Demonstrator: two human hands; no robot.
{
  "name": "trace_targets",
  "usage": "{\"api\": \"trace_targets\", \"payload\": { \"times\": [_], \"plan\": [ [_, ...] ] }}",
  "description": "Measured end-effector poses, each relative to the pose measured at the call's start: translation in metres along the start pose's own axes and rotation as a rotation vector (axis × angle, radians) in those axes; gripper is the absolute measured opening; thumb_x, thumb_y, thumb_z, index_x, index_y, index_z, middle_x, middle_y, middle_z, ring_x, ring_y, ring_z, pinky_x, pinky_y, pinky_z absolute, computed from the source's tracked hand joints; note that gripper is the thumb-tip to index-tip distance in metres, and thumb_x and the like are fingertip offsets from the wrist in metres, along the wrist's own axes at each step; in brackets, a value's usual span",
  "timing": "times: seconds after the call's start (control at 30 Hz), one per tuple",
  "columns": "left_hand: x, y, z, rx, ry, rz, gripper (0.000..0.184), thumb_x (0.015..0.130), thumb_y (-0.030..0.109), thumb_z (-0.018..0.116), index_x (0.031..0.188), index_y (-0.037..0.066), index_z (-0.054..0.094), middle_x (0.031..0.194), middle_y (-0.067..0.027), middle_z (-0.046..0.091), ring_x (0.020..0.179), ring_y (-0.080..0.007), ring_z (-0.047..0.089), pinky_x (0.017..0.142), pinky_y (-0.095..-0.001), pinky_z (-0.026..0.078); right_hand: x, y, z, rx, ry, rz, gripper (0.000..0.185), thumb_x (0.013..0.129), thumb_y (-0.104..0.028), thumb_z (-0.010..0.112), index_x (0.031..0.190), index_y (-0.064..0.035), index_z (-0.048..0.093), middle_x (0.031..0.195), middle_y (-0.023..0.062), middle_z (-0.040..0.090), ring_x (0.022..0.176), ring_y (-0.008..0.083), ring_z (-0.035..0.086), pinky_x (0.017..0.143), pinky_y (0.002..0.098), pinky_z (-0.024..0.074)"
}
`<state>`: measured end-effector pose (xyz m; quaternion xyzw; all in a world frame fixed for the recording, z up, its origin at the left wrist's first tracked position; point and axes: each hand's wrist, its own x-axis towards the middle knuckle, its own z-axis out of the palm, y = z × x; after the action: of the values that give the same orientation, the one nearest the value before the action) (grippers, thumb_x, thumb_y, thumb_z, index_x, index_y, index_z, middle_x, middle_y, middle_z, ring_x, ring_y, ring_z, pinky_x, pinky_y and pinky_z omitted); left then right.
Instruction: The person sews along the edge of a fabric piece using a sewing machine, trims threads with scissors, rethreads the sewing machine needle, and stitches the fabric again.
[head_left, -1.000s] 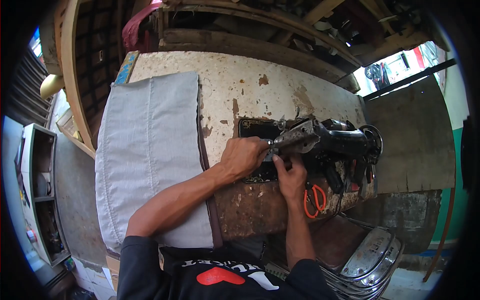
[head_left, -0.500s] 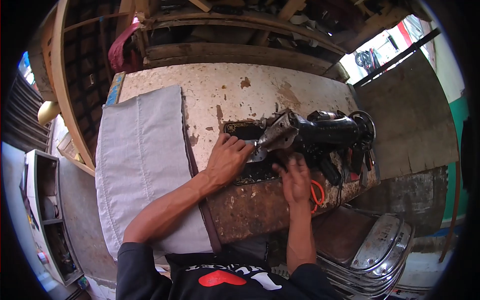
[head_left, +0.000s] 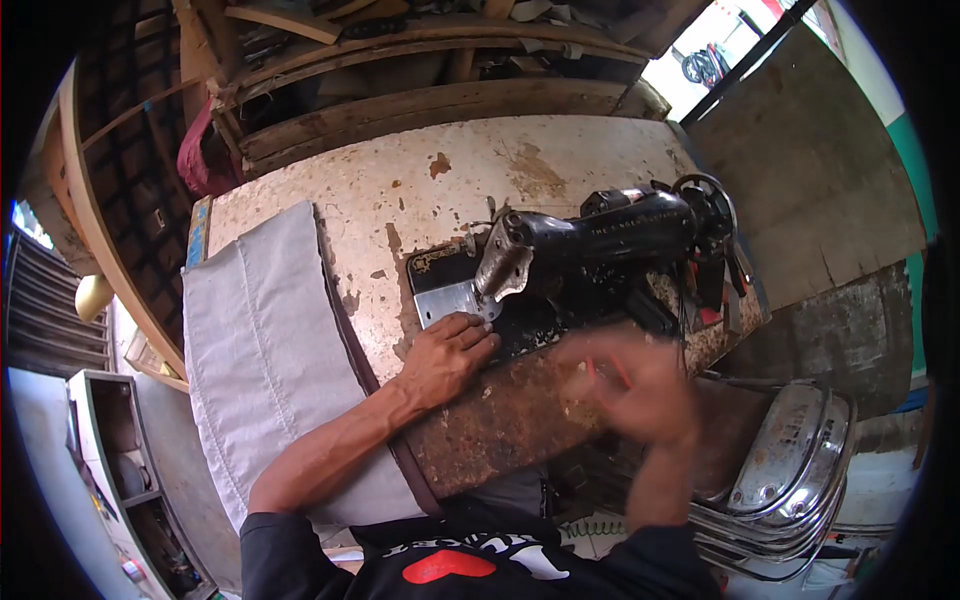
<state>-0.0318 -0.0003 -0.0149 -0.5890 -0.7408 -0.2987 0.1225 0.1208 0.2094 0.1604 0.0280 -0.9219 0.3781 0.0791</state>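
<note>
A black sewing machine (head_left: 620, 232) stands on the worn tabletop, with a bare silver plate (head_left: 447, 303) at the left end of its bed. My left hand (head_left: 452, 352) rests at the front of that plate, below the needle area, its fingers bent and pressed together; anything under them is hidden. Smeared by motion, my right hand (head_left: 645, 390) is over the front edge of the table, right of the machine bed. A thin orange-red loop (head_left: 608, 372) shows at its fingers, but whether they grip it cannot be told. Grey cloth (head_left: 262, 350) lies under my left forearm.
Peeling white tabletop (head_left: 350, 180) extends behind the machine, with brown worn board (head_left: 510, 420) along the front. Curved metal-framed seats (head_left: 785, 450) are stacked at lower right. Wooden shelving (head_left: 430, 110) stands behind. A dark board (head_left: 810, 180) leans at right.
My left hand has come forward from beside the needle area to the front of the plate. My right hand has left the machine bed and moved right, toward the orange loop. The view has shifted.
</note>
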Motion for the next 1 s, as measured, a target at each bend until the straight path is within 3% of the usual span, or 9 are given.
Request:
{"api": "trace_targets", "payload": {
  "times": [0.13, 0.23, 0.33, 0.43, 0.5, 0.53, 0.63, 0.9, 1.0],
  "plan": [
    [0.002, 0.003, -0.002, -0.034, 0.017, -0.029, 0.028, 0.077, 0.005, 0.073, 0.105, 0.007, 0.076, 0.108, -0.0081, 0.078, 0.111, -0.0248, 0.071, 0.094, -0.0358, 0.058, 0.098, 0.078, -0.135, -0.401, 0.922, 0.087, 0.037, 0.106, -0.033, 0.06, 0.117, -0.0003, 0.072, 0.106, 0.0165, 0.077, 0.099, 0.0251, 0.073, 0.087, 0.0372, 0.0548],
    [0.002, 0.003, 0.0, -0.04, 0.041, -0.033, 0.028, 0.076, 0.003, 0.074, 0.103, 0.007, 0.076, 0.107, -0.0082, 0.077, 0.11, -0.025, 0.071, 0.093, -0.036, 0.059, 0.153, 0.24, -0.191, -0.895, 0.511, 0.445, 0.043, 0.107, -0.039, 0.051, 0.127, -0.0057, 0.069, 0.128, 0.0213, 0.07, 0.121, 0.038, 0.067, 0.103, 0.043, 0.0507],
    [0.004, 0.005, -0.004, -0.054, 0.016, -0.044, 0.027, 0.075, 0.003, 0.074, 0.102, 0.008, 0.077, 0.106, -0.008, 0.077, 0.11, -0.0248, 0.071, 0.093, -0.0361, 0.059, 0.12, 0.227, -0.196, -1.012, 0.036, 0.387, 0.048, 0.108, -0.04, 0.048, 0.135, -0.0045, 0.066, 0.137, 0.0249, 0.065, 0.126, 0.0413, 0.062, 0.106, 0.0435, 0.0486],
    [0.006, 0.005, -0.006, -0.082, -0.003, -0.052, 0.028, 0.074, 0.003, 0.074, 0.101, 0.008, 0.076, 0.103, -0.0078, 0.077, 0.108, -0.0249, 0.071, 0.092, -0.0365, 0.059, 0.057, 0.142, -0.19, -0.941, 0.111, 0.603, 0.052, 0.108, -0.043, 0.047, 0.133, -0.0025, 0.067, 0.136, 0.0279, 0.064, 0.125, 0.0446, 0.061, 0.107, 0.0442, 0.0479],
    [0.01, 0.0, -0.007, -0.026, 0.0, -0.031, 0.028, 0.073, 0.004, 0.073, 0.1, 0.008, 0.076, 0.103, -0.0076, 0.077, 0.108, -0.0248, 0.071, 0.091, -0.0368, 0.058, 0.063, 0.109, -0.172, -0.69, 0.673, 0.735, 0.055, 0.109, -0.046, 0.046, 0.126, 0.0005, 0.07, 0.129, 0.0286, 0.067, 0.121, 0.0465, 0.063, 0.105, 0.0434, 0.0479],
    [0.011, 0.004, -0.009, -0.037, -0.003, -0.034, 0.028, 0.073, 0.004, 0.073, 0.1, 0.008, 0.076, 0.103, -0.0073, 0.076, 0.108, -0.0247, 0.071, 0.09, -0.0368, 0.058, 0.083, 0.12, -0.162, -0.453, 0.864, 0.349, 0.063, 0.108, -0.052, 0.048, 0.119, 0.0045, 0.072, 0.118, 0.031, 0.07, 0.116, 0.0463, 0.066, 0.104, 0.0426, 0.048],
    [0.006, 0.007, -0.002, -0.061, 0.006, -0.026, 0.028, 0.073, 0.005, 0.073, 0.101, 0.009, 0.075, 0.103, -0.0067, 0.075, 0.107, -0.0242, 0.071, 0.089, -0.0365, 0.058, 0.108, 0.158, -0.174, -0.377, 0.395, 0.747, 0.069, 0.107, -0.055, 0.049, 0.124, 0.0081, 0.069, 0.115, 0.0321, 0.071, 0.115, 0.0441, 0.068, 0.103, 0.0418, 0.048],
    [-0.003, 0.027, -0.003, -0.208, -0.018, 0.105, 0.03, 0.072, 0.014, 0.072, 0.101, 0.006, 0.069, 0.091, -0.007, 0.064, 0.09, -0.0252, 0.065, 0.075, -0.0388, 0.056, 0.076, 0.172, -0.168, -0.289, 0.574, 0.606, 0.057, 0.108, -0.046, 0.05, 0.126, 0.004, 0.07, 0.115, 0.0317, 0.071, 0.118, 0.0478, 0.065, 0.102, 0.0436, 0.0492],
    [-0.009, 0.053, -0.009, -0.305, -0.05, 0.198, 0.032, 0.071, 0.016, 0.072, 0.102, 0.007, 0.068, 0.089, -0.0058, 0.061, 0.086, -0.0244, 0.064, 0.071, -0.0378, 0.056, 0.088, 0.136, -0.139, -0.864, 0.681, 0.528, 0.046, 0.107, -0.038, 0.056, 0.13, -0.0011, 0.07, 0.113, 0.0262, 0.074, 0.111, 0.0439, 0.07, 0.097, 0.0467, 0.0522]
  ]
}}
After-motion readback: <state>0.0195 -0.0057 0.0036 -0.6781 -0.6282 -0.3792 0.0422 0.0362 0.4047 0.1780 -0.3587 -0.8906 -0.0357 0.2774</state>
